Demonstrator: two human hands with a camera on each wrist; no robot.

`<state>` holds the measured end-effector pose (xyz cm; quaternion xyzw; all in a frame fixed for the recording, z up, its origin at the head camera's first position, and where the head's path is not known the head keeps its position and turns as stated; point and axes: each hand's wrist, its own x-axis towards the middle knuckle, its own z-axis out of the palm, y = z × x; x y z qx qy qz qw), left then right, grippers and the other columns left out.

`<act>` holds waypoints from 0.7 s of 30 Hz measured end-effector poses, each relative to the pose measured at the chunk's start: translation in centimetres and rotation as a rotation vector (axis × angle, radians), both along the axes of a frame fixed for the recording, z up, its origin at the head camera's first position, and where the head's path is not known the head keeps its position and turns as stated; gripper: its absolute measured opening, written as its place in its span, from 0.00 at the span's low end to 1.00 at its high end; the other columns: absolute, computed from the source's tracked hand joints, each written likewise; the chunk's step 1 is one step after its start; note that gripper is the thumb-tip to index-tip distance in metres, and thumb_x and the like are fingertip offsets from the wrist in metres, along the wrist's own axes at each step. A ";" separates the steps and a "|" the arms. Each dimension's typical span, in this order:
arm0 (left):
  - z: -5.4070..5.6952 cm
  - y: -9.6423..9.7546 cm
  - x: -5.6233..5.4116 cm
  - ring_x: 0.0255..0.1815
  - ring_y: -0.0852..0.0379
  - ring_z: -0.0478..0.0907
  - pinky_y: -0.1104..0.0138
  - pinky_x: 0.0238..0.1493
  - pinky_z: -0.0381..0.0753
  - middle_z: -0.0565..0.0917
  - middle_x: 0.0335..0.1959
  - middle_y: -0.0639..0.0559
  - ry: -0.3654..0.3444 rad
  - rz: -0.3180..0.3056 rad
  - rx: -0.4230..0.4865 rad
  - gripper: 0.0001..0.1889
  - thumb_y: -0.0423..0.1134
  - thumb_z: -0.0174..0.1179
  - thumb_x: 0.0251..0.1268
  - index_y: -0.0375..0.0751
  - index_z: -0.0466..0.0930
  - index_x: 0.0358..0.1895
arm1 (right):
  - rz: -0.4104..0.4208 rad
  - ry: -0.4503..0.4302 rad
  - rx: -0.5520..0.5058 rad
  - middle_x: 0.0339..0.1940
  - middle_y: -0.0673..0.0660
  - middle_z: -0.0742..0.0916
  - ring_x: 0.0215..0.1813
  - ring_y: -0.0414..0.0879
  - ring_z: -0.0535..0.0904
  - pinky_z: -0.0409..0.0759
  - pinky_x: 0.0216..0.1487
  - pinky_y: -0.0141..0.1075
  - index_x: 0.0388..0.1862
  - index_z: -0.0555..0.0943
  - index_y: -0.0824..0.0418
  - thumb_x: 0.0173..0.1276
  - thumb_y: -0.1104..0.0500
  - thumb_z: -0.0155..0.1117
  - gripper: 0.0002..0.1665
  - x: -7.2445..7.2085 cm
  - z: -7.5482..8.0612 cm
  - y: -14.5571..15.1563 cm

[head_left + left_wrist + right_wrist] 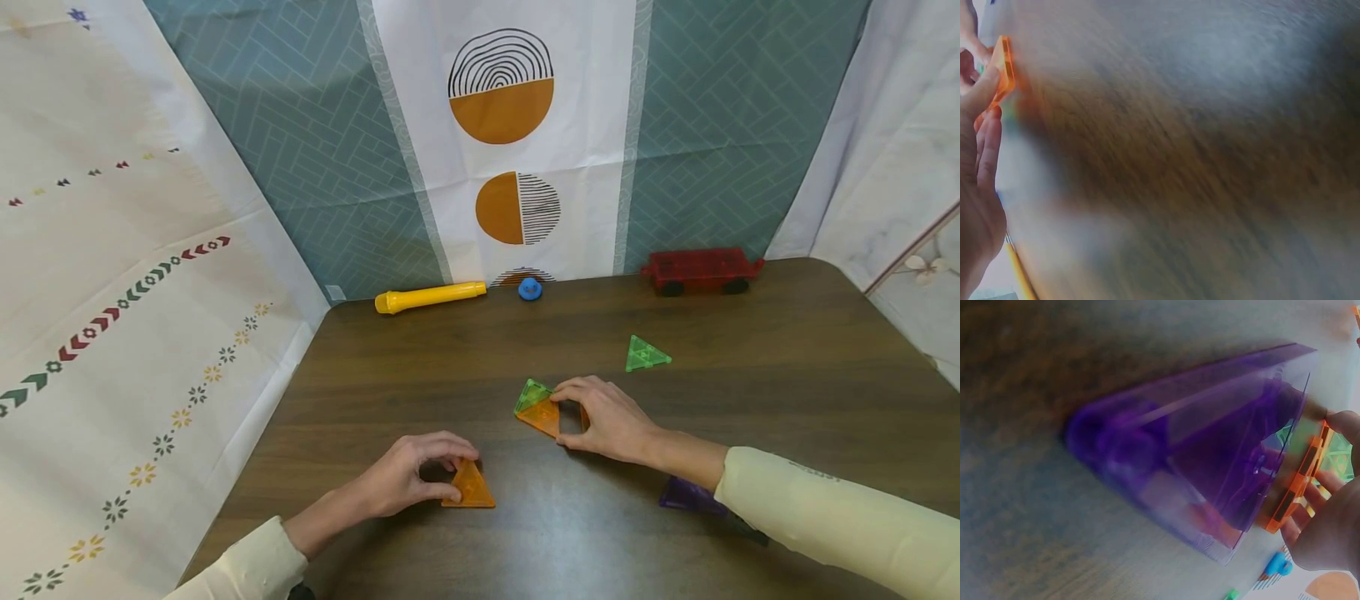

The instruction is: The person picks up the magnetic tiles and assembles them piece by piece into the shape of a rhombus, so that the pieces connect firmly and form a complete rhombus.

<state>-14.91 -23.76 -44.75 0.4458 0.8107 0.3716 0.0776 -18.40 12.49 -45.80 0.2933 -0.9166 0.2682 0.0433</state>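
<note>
My left hand (408,475) pinches an orange triangular magnetic tile (471,485) between thumb and fingers. The left wrist view shows this orange tile (1005,72) at its left edge, by the fingers of the left hand (982,200). Farther right, my right hand (611,419) grips an orange tile that its fingers partly hide. Touching its fingertips is another orange tile (542,415), edge to edge with a green triangular tile (533,394). From the right wrist, the gripped orange tile (1300,481) appears nearly edge-on in the right hand (1329,519).
A purple triangular tile (688,495) lies by the right forearm and looms large in the right wrist view. Beyond the right hand lies a loose green tile (647,354). Along the back edge are a yellow microphone-like toy (431,297), a small blue toy (529,289) and a red wheeled car (703,271).
</note>
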 end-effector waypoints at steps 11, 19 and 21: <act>1.0 0.5 -0.6 0.44 0.57 0.87 0.62 0.49 0.88 0.90 0.46 0.58 -0.196 0.164 0.057 0.18 0.35 0.75 0.66 0.41 0.88 0.58 | 0.003 0.003 0.002 0.63 0.57 0.86 0.66 0.60 0.79 0.77 0.64 0.64 0.60 0.87 0.61 0.58 0.50 0.86 0.33 -0.1 0.0 0.0; 2.8 1.4 -1.7 0.44 0.55 0.87 0.61 0.54 0.87 0.90 0.43 0.59 -0.217 0.188 0.065 0.09 0.35 0.75 0.66 0.50 0.90 0.47 | 0.002 -0.002 0.003 0.63 0.57 0.86 0.67 0.60 0.79 0.77 0.65 0.64 0.61 0.87 0.61 0.58 0.50 0.86 0.34 0.0 0.1 0.0; 3.2 1.9 -2.0 0.44 0.56 0.87 0.61 0.54 0.87 0.90 0.43 0.59 -0.201 0.180 0.068 0.09 0.35 0.75 0.67 0.51 0.90 0.47 | 0.002 -0.003 0.005 0.63 0.57 0.86 0.67 0.60 0.79 0.77 0.65 0.64 0.61 0.87 0.61 0.58 0.50 0.87 0.33 0.0 0.1 0.0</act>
